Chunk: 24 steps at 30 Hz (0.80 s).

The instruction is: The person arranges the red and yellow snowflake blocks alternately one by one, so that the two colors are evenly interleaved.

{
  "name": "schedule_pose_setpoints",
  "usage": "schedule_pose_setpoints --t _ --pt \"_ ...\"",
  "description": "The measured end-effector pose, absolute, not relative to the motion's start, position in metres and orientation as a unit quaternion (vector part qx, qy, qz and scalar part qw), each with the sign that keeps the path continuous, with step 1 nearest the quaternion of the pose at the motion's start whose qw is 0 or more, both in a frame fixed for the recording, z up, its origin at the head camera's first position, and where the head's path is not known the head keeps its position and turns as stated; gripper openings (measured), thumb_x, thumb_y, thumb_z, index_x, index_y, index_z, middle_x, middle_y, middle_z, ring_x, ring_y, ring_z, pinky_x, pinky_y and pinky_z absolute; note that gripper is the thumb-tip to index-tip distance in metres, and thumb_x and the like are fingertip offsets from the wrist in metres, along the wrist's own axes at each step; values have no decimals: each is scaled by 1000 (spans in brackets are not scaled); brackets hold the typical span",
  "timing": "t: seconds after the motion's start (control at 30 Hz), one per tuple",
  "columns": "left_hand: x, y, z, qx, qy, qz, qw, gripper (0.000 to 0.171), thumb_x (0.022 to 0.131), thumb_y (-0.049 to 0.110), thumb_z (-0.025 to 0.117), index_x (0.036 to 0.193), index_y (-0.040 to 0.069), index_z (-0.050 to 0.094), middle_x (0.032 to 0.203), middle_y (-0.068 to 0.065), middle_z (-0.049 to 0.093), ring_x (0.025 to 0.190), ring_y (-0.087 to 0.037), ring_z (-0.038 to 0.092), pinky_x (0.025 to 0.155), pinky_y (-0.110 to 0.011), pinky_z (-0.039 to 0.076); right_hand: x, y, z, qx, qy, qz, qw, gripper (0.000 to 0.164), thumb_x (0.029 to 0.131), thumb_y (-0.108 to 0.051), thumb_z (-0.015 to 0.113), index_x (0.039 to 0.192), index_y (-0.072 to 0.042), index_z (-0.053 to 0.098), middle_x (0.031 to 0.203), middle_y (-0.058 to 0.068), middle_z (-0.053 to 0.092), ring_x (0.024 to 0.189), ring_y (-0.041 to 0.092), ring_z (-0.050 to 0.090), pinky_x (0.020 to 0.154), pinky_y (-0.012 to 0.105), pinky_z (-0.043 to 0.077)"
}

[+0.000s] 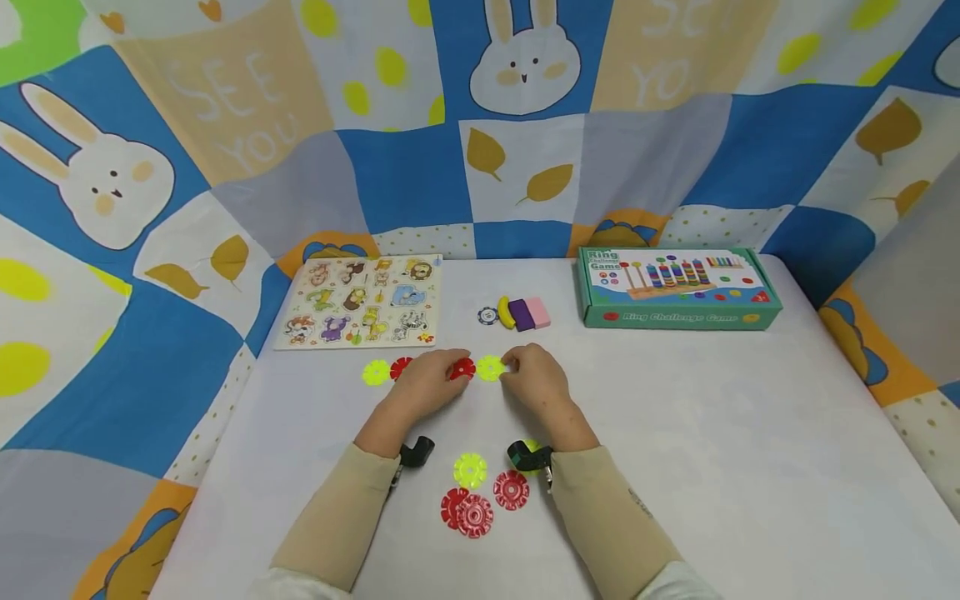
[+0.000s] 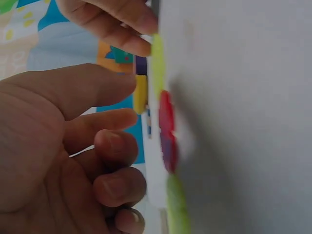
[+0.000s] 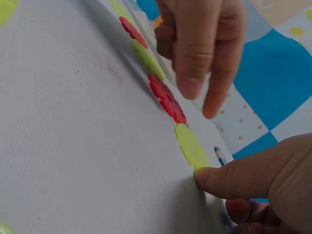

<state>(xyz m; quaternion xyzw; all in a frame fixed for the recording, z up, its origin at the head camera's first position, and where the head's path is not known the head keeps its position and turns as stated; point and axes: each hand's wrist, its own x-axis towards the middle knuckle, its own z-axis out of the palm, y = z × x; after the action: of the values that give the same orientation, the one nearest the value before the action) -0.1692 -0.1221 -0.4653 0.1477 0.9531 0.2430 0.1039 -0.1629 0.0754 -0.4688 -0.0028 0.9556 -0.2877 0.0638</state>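
A row of yellow and red flower-shaped plastic discs with notched rims lies across the table, its middle partly hidden by my left hand [image 1: 428,385] in the head view. That hand hovers over a red disc [image 1: 462,369], thumb and index finger apart with nothing between them. At the row's right end, my right hand [image 1: 537,385] pinches the rim of a yellow disc [image 1: 491,368]; its thumb [image 3: 208,176] is on the edge. Nearer my body lie a loose yellow disc [image 1: 470,471] and several red discs [image 1: 512,490], with another yellow one partly behind the right wrist camera.
An animal puzzle board [image 1: 360,302] lies at the back left. Behind the row are a patterned round piece [image 1: 487,316], a yellow banana-like piece [image 1: 506,313], a purple block [image 1: 521,315] and a pink block [image 1: 537,312]. A green game box [image 1: 678,289] stands back right.
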Motion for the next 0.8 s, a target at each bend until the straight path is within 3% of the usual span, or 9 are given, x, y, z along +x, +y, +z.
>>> schedule_pose_setpoints --t 0.23,0.47,0.8 --pt "-187 -100 -461 161 942 259 140 52 85 35 68 133 19 55 95 -3 61 80 -17 51 73 -34 45 -167 78 -470 -5 948 -309 71 18 83 -21 71 99 -14 71 81 0 56 74 17 50 66 31 43" --pt "-181 -104 -477 168 935 264 165 53 84 38 70 133 24 56 124 2 58 96 -17 49 90 -36 43 -161 77 -468 -21 940 -332 77 15 87 -22 66 99 -15 71 85 -1 58 76 18 52 67 32 44" --pt "-189 -100 -478 192 931 270 152 51 87 39 67 134 25 55 132 4 55 121 -17 48 101 -40 38 -151 93 -431 -63 943 -315 92 26 87 -31 67 108 -15 69 84 1 55 73 18 50 61 30 44"
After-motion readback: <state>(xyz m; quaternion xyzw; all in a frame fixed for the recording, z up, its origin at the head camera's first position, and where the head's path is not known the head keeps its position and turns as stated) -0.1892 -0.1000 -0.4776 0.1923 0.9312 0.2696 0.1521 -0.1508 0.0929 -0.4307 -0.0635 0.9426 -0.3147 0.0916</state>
